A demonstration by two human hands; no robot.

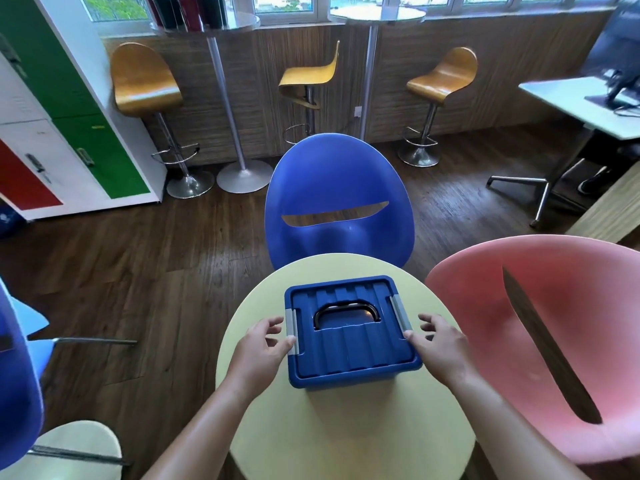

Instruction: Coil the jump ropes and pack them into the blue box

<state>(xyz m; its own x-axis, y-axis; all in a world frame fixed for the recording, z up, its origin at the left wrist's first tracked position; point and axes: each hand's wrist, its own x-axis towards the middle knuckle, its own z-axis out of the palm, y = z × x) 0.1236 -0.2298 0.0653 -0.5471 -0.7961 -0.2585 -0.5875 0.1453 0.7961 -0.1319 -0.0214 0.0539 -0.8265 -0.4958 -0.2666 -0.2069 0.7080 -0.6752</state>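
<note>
A blue box (360,355) with its lid on stands in the middle of a round pale-yellow table (346,427). The lid has a black handle (346,308) lying flat and a grey latch on each side. My left hand (265,344) is at the left side, thumb touching the left latch (292,332), fingers spread. My right hand (438,342) is at the right side, thumb touching the right latch (401,313), fingers spread. No jump ropes are in view.
A blue chair (337,195) stands behind the table and a pink chair (540,341) to its right. Another blue chair (17,393) and a small pale table (79,445) sit at the left. Bar stools, tall tables and lockers line the far wall.
</note>
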